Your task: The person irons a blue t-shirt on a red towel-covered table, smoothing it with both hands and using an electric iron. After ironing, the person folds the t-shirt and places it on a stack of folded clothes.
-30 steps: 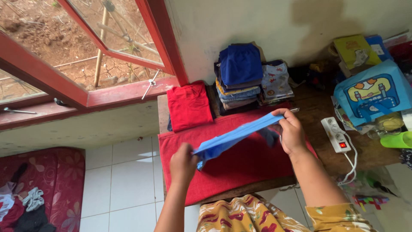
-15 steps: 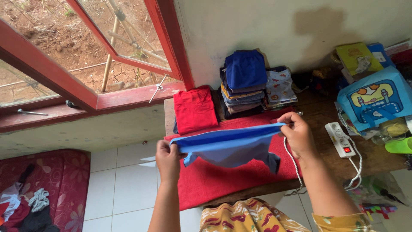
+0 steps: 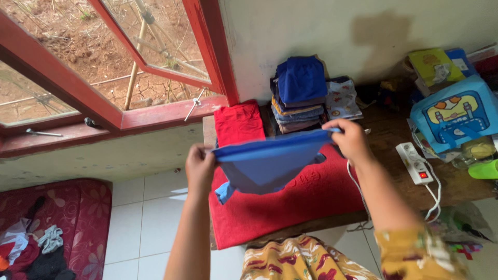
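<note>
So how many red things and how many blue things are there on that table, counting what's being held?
Red: 2, the red towel spread on the table and the folded red shirt.
Blue: 3, the blue garment held up by both hands, the folded blue shorts topping the pile, the blue bag.
Total: 5.

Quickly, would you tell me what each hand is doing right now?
Left hand: closed, gripping one end of the blue garment.
Right hand: closed, gripping its other end, held above the red towel.
</note>
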